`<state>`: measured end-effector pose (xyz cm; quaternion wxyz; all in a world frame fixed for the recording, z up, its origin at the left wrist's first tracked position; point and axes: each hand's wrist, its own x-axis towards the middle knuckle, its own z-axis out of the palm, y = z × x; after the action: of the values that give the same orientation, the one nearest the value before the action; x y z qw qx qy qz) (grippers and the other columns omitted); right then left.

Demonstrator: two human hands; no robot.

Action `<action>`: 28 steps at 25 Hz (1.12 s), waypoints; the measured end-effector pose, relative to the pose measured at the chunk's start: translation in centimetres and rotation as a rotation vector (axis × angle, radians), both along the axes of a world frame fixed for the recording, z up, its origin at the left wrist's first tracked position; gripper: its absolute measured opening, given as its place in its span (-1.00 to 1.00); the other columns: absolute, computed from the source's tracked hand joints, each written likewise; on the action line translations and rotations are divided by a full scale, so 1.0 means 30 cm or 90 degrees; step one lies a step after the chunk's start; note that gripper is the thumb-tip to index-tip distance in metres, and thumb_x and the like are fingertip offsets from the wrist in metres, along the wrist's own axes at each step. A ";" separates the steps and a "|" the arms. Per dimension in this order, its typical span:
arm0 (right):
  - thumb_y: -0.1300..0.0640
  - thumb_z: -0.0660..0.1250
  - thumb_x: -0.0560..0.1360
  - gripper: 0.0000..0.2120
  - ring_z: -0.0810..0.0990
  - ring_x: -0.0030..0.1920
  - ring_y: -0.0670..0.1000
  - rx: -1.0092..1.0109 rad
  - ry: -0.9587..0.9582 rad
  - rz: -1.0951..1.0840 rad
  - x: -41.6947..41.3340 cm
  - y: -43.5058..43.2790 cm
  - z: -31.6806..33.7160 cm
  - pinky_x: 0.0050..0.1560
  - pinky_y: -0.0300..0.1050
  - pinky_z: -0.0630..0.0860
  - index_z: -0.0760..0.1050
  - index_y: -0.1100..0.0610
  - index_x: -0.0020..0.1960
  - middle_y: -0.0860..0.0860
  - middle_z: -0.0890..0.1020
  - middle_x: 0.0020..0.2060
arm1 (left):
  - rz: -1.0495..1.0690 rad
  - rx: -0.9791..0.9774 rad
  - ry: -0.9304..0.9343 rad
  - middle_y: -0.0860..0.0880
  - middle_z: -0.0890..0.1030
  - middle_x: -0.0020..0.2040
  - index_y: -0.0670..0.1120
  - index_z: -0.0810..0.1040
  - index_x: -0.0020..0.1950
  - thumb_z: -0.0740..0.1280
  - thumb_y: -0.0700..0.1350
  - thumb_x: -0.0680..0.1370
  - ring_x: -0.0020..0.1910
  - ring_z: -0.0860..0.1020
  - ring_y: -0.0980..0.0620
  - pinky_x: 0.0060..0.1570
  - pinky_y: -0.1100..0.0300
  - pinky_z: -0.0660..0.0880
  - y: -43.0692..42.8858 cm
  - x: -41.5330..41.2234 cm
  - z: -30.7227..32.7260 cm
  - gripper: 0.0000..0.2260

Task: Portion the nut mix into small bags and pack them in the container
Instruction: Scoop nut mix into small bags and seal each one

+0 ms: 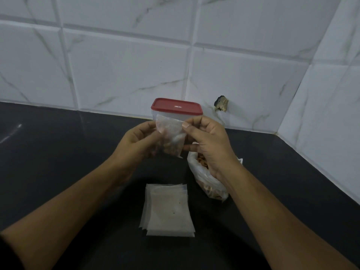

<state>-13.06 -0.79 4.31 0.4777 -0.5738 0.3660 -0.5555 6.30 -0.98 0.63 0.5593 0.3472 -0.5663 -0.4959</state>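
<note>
I hold a small translucent bag (171, 136) with nuts in its bottom, up above the counter. My left hand (137, 140) grips its left side and my right hand (206, 141) pinches its top right corner between thumb and fingers. Behind the bag stands a clear container with a red lid (176, 106), closed. A larger plastic bag of nut mix (206, 184) lies on the counter under my right wrist, partly hidden by it. A stack of empty small bags (167, 209) lies flat on the counter in front of me.
The dark counter (58, 152) meets a white marble-look tiled wall (116, 65) at the back and on the right. A chipped hole (221, 106) shows in the wall tile, right of the container.
</note>
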 end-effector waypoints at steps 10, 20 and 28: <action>0.29 0.45 0.55 -0.96 0.74 -0.12 0.07 0.004 0.032 -0.070 -0.026 -0.022 0.001 -0.15 -0.08 0.70 0.61 0.21 0.00 0.13 0.72 -0.10 | 0.045 0.032 -0.096 -0.10 0.75 0.06 -0.13 0.66 0.19 0.49 -0.19 0.51 0.09 0.71 -0.07 0.09 0.02 0.59 -0.016 0.022 -0.010 -0.75; -0.03 0.53 0.50 -0.83 0.63 0.02 -0.28 -0.240 0.735 0.139 -0.028 0.072 0.015 0.04 -0.36 0.55 0.67 -0.07 0.08 -0.22 0.69 -0.05 | 0.326 -0.022 -0.354 0.07 0.71 -0.06 -0.02 0.62 0.18 0.55 0.00 0.49 -0.10 0.68 0.17 -0.02 0.20 0.60 -0.080 0.100 -0.080 -0.70; -0.03 0.49 0.53 -0.77 0.65 0.01 -0.20 -0.149 0.860 0.245 0.009 0.098 -0.003 0.13 -0.12 0.63 0.65 -0.02 0.16 -0.16 0.68 0.00 | 0.409 -0.025 -0.545 -0.02 0.65 0.04 -0.01 0.41 0.29 0.42 0.09 0.59 -0.01 0.62 0.03 0.04 0.01 0.60 -0.121 0.099 -0.096 -0.63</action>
<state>-12.79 2.15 4.20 0.1710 -0.8948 0.4121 -0.0196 9.29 -4.60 -2.24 0.4083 0.6639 -0.6181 -0.1029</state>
